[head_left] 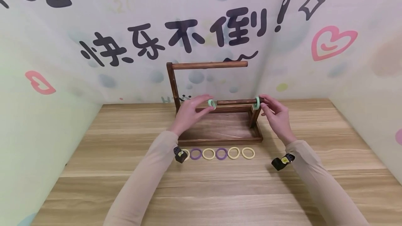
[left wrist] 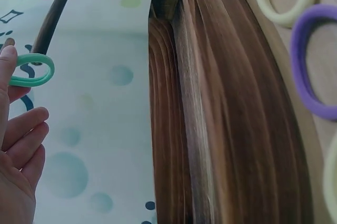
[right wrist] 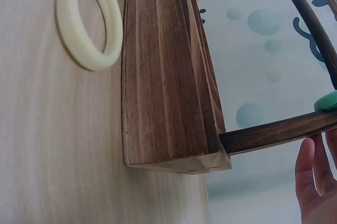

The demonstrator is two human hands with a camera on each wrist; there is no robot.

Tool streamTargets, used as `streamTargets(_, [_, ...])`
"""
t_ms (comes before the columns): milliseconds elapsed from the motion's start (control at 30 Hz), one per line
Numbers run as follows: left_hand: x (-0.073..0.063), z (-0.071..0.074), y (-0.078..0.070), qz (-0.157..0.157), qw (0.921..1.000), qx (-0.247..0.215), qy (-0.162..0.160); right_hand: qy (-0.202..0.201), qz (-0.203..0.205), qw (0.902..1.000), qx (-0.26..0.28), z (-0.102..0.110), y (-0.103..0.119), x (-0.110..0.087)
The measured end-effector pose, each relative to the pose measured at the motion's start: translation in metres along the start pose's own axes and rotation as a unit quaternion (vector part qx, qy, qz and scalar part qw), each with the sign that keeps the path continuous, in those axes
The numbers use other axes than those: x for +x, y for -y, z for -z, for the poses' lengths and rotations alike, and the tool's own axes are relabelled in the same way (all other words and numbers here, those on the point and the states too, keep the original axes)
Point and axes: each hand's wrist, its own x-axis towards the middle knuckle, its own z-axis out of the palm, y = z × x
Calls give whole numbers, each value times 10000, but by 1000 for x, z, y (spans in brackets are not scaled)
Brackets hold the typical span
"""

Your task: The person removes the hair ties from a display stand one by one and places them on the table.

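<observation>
Between its thumb and fingertips my left hand [head_left: 189, 113] pinches a mint green ring [head_left: 212, 104]. The ring is held just off the free left end of the lower rod [head_left: 235, 102] of a dark wooden rack [head_left: 220, 141]. In the left wrist view this ring [left wrist: 51, 71] overlaps the rod's end. A second green ring [head_left: 257, 103] hangs round the rod at its right end, against the post. My right hand [head_left: 277, 116] holds the rack there, its thumb and fingers on either side of the post top. Part of its grip is out of the right wrist view.
In front of the rack, a row of yellow rings [head_left: 248, 153] and purple rings [head_left: 195, 154] lies on the wooden table [head_left: 220, 191]. The rack's upper rod [head_left: 210, 65] reaches right from a tall left post [head_left: 173, 86]. A printed cloth wall [head_left: 141, 79] stands close behind.
</observation>
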Motion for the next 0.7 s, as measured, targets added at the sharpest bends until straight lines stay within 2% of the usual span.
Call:
streamTargets(333, [-11, 6, 13, 187, 9993, -281, -168, -22, 35, 9999, 129, -1, 2, 0])
streamTargets(567, [-30, 14, 11, 643, 9967, -459, 199, -26, 6, 10000, 56, -1, 1, 0])
streamTargets(700, [-43, 17, 14, 808, 9954, -440, 262, -50, -57, 10000, -14, -1, 0, 1])
